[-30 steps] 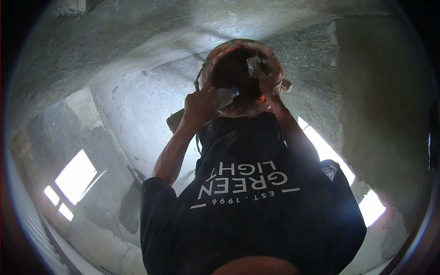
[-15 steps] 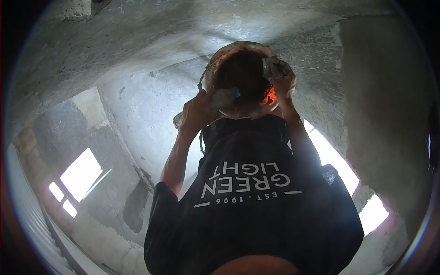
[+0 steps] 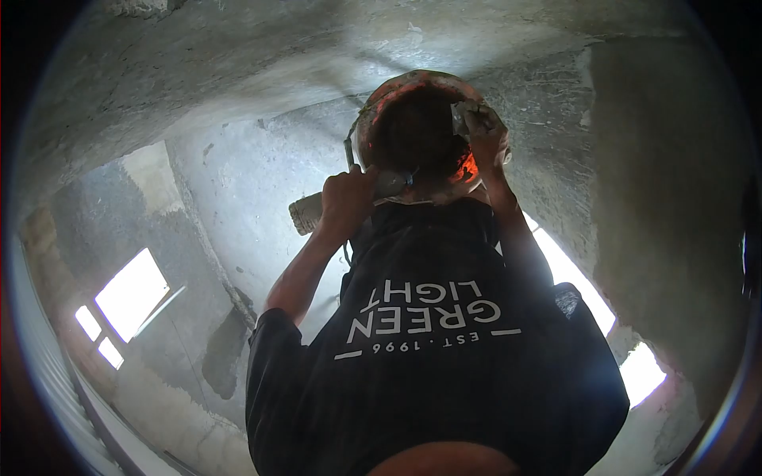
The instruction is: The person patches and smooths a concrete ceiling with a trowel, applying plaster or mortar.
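A round bucket (image 3: 367, 119) with an orange inner wall stands in front of my body, its middle dark and shadowed. My left hand (image 3: 348, 200) is wrapped round a plastic bottle (image 3: 308, 213). That bottle lies nearly level, base out to the left, with its neck end over the bucket's near rim. At the bucket's right side, my right hand (image 3: 487, 136) has closed fingers, greyish at the tips, on a flat grey piece (image 3: 459, 119); its kind is not clear. Below that hand the orange wall (image 3: 465, 166) glows brightly. What lies in the bucket is too dark to make out.
Rough grey plastered walls (image 3: 508, 71) surround me closely. The pale floor (image 3: 254, 182) stretches left of the bucket. Bright window openings (image 3: 133, 293) show at the left, and more light comes in at the right (image 3: 644, 374). A black T-shirt (image 3: 444, 381) covers my torso.
My left hand has shifted slightly down, and the bottle now shows more of its length to the left of the hand. My right hand has barely moved.
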A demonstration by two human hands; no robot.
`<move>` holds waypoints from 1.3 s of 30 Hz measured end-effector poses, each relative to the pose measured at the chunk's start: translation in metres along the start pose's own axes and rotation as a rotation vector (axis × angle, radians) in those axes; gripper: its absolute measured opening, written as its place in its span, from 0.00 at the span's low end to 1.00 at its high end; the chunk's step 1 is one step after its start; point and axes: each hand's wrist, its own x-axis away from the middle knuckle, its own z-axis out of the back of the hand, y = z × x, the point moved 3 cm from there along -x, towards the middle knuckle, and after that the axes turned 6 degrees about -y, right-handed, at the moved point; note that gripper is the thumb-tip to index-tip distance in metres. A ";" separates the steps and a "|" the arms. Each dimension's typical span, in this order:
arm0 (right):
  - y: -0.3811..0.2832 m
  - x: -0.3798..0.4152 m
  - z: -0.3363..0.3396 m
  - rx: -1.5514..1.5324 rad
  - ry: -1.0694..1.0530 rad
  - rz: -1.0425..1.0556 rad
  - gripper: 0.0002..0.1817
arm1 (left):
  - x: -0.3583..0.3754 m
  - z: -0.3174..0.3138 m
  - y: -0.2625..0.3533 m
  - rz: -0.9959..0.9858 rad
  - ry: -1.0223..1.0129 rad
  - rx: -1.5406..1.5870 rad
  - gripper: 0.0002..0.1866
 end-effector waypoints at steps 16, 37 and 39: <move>-0.011 0.002 -0.007 0.045 -0.051 0.093 0.13 | -0.005 0.019 -0.024 -0.117 0.333 0.493 0.26; 0.134 -0.002 -0.075 1.476 -0.931 0.322 0.13 | -0.062 -0.051 -0.047 0.364 1.312 0.908 0.31; 0.141 0.000 -0.076 1.382 -0.847 0.426 0.11 | -0.063 -0.053 -0.047 0.355 1.302 0.941 0.31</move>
